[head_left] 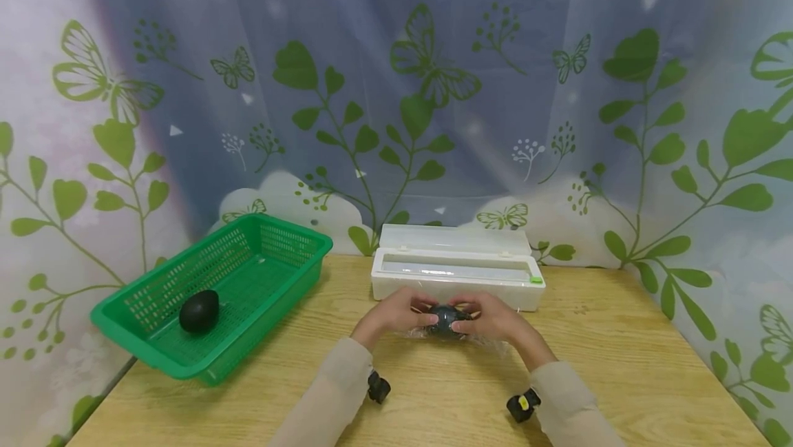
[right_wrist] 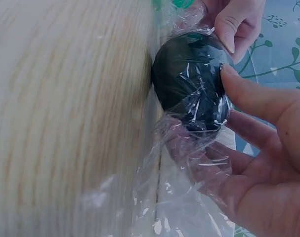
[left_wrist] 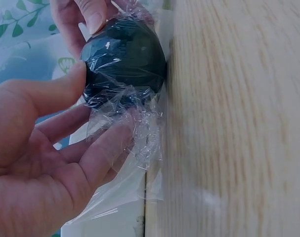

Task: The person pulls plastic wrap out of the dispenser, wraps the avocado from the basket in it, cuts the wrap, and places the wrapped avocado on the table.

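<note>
A dark, egg-shaped avocado [head_left: 447, 321] wrapped in clear cling film [right_wrist: 182, 163] is held low over the table between both hands. My left hand [head_left: 404, 312] grips one end, thumb on the fruit and fingers in the gathered film, as the left wrist view shows. At the opposite end my right hand [head_left: 489, 316] grips it likewise, its thumb pressing the wrapped side and its fingers behind loose film. Crumpled film bunches at both ends of the avocado [left_wrist: 127, 61], and more spreads under the hands. Just behind them stands a white cling film box [head_left: 458, 288] with its lid raised.
To the left, a green plastic basket [head_left: 266, 323] holds another dark avocado [head_left: 199, 311], unwrapped. The film box carries a small green slider [head_left: 536, 280] at its right end. A patterned curtain [head_left: 434, 123] hangs behind the wooden table [head_left: 446, 399].
</note>
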`<state>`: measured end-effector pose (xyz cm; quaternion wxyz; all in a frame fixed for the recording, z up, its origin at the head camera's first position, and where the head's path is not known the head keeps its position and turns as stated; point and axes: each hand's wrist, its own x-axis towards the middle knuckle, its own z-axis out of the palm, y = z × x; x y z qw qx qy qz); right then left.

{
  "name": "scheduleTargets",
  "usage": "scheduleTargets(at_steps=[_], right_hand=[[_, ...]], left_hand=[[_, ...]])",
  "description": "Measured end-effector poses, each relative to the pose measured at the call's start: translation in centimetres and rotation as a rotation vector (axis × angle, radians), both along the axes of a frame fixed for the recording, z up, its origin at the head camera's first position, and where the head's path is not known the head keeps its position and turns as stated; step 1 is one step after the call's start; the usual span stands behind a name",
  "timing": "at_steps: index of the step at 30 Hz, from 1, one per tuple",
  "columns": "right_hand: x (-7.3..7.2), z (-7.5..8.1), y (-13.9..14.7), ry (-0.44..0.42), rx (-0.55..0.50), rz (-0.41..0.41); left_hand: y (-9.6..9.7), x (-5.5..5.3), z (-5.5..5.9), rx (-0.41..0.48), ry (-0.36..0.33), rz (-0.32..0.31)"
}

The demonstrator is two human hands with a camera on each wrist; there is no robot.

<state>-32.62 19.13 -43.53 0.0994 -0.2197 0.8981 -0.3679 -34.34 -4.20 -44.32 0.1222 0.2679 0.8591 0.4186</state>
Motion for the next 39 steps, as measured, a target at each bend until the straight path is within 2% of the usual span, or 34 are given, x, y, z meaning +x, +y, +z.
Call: scheduleTargets(at_steps=[16, 31, 39], right_hand=[[0.5, 0.8, 0.1, 0.013, 0.003, 0.058], [0.9, 1.8, 0.6, 0.011, -0.015, 0.025], [0.9, 1.9, 1.0, 0.008, -0.013, 0.029]], left_hand=[[0.1, 0.5, 0.9, -0.012, -0.022, 0.002], [0.0, 0.3, 0.8, -0.012, -0.02, 0.009], [-0.3, 0.1, 1.0, 0.016, -0.042, 0.007]])
